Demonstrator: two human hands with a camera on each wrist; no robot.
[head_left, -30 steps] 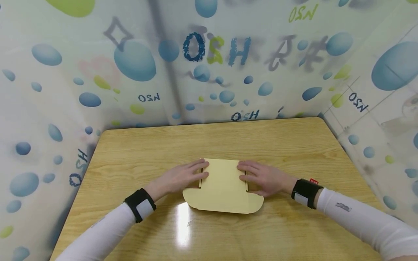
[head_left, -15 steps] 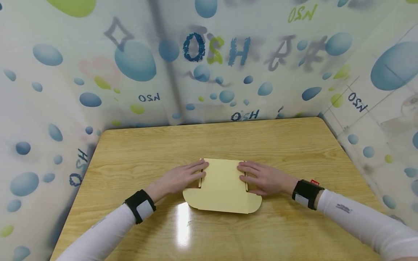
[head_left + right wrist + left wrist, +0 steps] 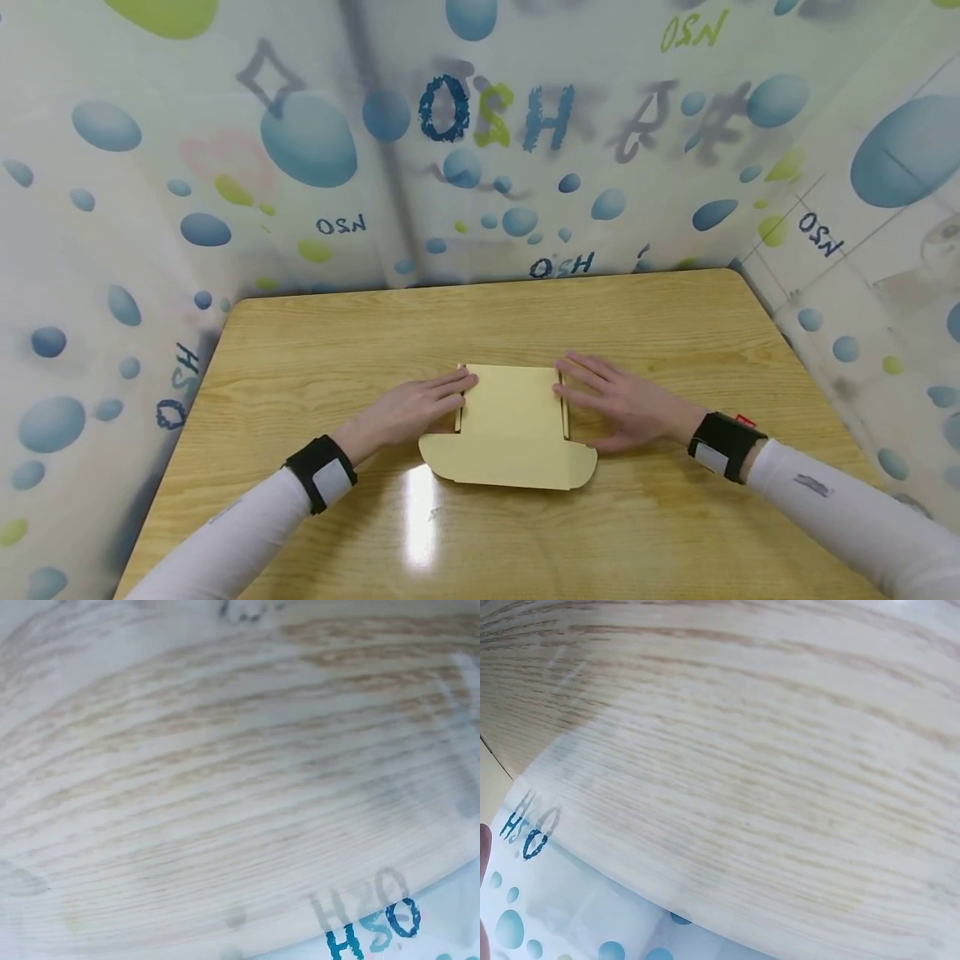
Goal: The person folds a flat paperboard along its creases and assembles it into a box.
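A pale yellow cardboard box (image 3: 513, 408) lies on the wooden table in the head view. Its wide front flap (image 3: 506, 463) with rounded ends spreads toward the person. Narrow dark slits run along the left and right sides of the upper panel. My left hand (image 3: 408, 410) rests at the left side, straight fingertips over the panel's edge. At the opposite side is my right hand (image 3: 633, 406), fingers straight and spread, their tips at the right edge and the thumb near the flap's corner. In the left wrist view, only slivers of fingers (image 3: 483, 855) show.
The wooden table (image 3: 337, 350) extends around the box, with a bright light reflection left of centre. A printed curtain (image 3: 300, 217) with blue drops and letters stands behind the table and along both sides. Black bands (image 3: 321, 473) circle both wrists.
My right hand has slid outward to the right, its fingertips drawing back from the panel to its edge and spreading. The flap's right end has shifted slightly inward. My left hand has barely moved.
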